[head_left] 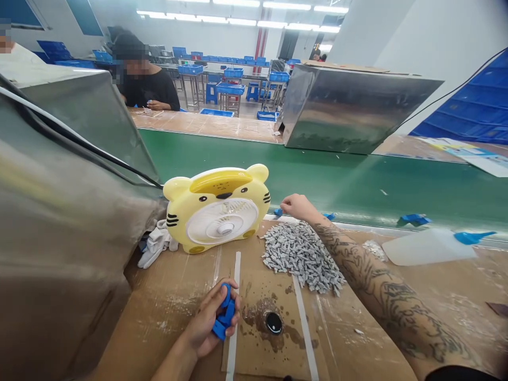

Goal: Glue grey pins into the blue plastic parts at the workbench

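Note:
My left hand (210, 317) is curled around several small blue plastic pieces (226, 312), held above the cardboard on the bench. My right hand (299, 206) reaches forward past the pile of small grey pieces (301, 251), over the near edge of the green belt. Its fingers are bent together, and what they hold, if anything, is hidden. Just below those fingertips lies a blue piece (278, 211); whether they touch it I cannot tell. On the wet-spotted cardboard sits a small round black cup (273, 323) holding dark, shiny liquid, right of my left hand.
A yellow animal-faced fan (218, 209) stands behind my left hand, near white gloves (156, 243). At right lies a white squeeze bottle (431, 247) with blue tip. More blue pieces (415, 219) rest on the green belt (337, 174). Metal housings (349, 106) flank it; a co-worker (148, 79) sits across.

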Tool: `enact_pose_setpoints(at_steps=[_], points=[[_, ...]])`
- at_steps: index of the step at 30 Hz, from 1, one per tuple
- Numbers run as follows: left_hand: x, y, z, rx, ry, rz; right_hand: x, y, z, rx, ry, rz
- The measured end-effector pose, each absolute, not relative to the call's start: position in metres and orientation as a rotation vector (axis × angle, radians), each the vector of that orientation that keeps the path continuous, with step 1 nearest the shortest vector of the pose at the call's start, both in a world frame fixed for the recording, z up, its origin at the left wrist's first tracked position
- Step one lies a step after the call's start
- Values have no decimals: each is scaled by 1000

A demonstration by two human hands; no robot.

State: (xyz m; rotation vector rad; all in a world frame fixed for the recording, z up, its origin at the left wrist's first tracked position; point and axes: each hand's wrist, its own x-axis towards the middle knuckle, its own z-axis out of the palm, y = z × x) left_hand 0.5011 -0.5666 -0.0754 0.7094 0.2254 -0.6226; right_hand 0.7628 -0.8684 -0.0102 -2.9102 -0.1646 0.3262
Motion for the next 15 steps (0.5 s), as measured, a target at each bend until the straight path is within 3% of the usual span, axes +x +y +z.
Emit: enact_pose_setpoints(at_steps=[15], points=[[505, -565, -80, 700, 275, -657, 771, -883, -11, -3045, -338, 332]])
